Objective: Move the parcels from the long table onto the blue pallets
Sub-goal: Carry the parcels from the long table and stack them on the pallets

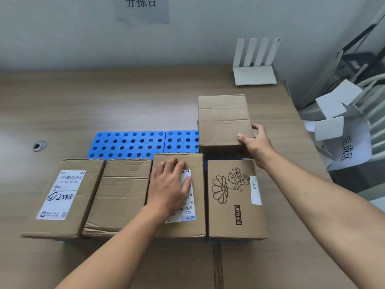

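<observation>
Palm flat and fingers straight, the left grip (169,184) rests on the labelled parcel (199,201), third in the row on the blue pallets (129,143). The right grip (257,142) clasps the rear parcel (224,122) at its near right corner, thumb on top.

- left hand (169,184): bare, seen from the back, knuckles and tendon lines visible
- right hand (257,143): bare, seen from the back and thumb side, thumbnail trimmed short
- left forearm (116,243): bare skin from wrist to bottom frame edge
- right forearm (325,197): bare skin from wrist to right frame edge, looks bulkier close to the lens (wide-angle)
- only hands and forearms are in frame
</observation>
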